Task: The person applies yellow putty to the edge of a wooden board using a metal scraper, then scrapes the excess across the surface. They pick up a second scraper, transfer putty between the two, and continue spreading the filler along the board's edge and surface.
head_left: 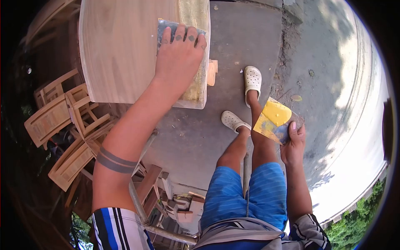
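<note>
My left hand (179, 56) is closed over a flat grey putty spreader (166, 26), its fingers pressed along the top face. The spreader lies against a pale wooden panel (121, 54), near its right edge. A yellowish smeared strip (192, 11) runs down that edge. My right hand (295, 143) is out to the right at about knee height, gripping a thin flat plate (266, 130) with the thumb on top. A thick mound of yellow paste (276, 113) sits on the plate, with grey and yellow smears around it.
Wooden chairs (71, 125) are stacked at the left. Wood offcuts (183, 208) and a curved metal bar (139, 200) lie low in view. My feet, in white clogs (252, 79), stand on the concrete floor (246, 33). A sunlit road (354, 125) runs along the right.
</note>
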Tool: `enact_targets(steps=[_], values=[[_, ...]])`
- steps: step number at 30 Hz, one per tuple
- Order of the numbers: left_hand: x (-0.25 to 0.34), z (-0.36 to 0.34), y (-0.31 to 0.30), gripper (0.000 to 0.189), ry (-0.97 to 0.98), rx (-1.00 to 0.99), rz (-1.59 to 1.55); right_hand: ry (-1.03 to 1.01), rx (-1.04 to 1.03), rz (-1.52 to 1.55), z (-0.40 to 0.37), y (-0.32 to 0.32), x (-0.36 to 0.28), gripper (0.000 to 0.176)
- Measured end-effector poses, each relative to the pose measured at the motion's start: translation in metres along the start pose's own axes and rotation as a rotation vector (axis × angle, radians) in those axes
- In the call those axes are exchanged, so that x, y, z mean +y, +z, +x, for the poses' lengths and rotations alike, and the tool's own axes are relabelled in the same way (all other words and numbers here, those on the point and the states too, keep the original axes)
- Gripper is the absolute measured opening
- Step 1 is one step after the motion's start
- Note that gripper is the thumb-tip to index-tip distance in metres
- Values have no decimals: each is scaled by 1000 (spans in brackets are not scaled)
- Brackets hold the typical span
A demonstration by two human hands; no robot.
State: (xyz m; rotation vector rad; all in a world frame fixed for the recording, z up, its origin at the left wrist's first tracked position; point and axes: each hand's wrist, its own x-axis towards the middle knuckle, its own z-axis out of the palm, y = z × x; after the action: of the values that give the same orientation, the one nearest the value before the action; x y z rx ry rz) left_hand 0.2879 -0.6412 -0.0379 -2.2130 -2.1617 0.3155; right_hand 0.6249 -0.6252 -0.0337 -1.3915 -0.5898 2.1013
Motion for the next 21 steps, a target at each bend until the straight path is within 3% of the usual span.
enact_targets(steps=[1, 4, 7, 10, 12, 15, 21], values=[[0, 2, 10, 37, 112, 38, 126, -3, 14, -1, 1, -1, 0, 27], [29, -22, 12, 35, 637, -285, 233, 9, 34, 0, -2, -6, 2, 28], [45, -34, -16, 37, 645, -306, -101, -3, 12, 10, 1, -19, 0, 30], [2, 14, -36, 46, 90, -67, -375, -11, 53, 32, -1, -26, 2, 29], [-36, 41, -23, 59, -178, -46, -622, -7, 87, 50, 1, -25, 2, 27], [-42, 43, -16, 62, -190, -342, -646, -6, 104, 39, -1, -23, 0, 27], [26, -58, -14, 59, -103, -286, -502, 24, 58, 38, 2, -12, -2, 27]])
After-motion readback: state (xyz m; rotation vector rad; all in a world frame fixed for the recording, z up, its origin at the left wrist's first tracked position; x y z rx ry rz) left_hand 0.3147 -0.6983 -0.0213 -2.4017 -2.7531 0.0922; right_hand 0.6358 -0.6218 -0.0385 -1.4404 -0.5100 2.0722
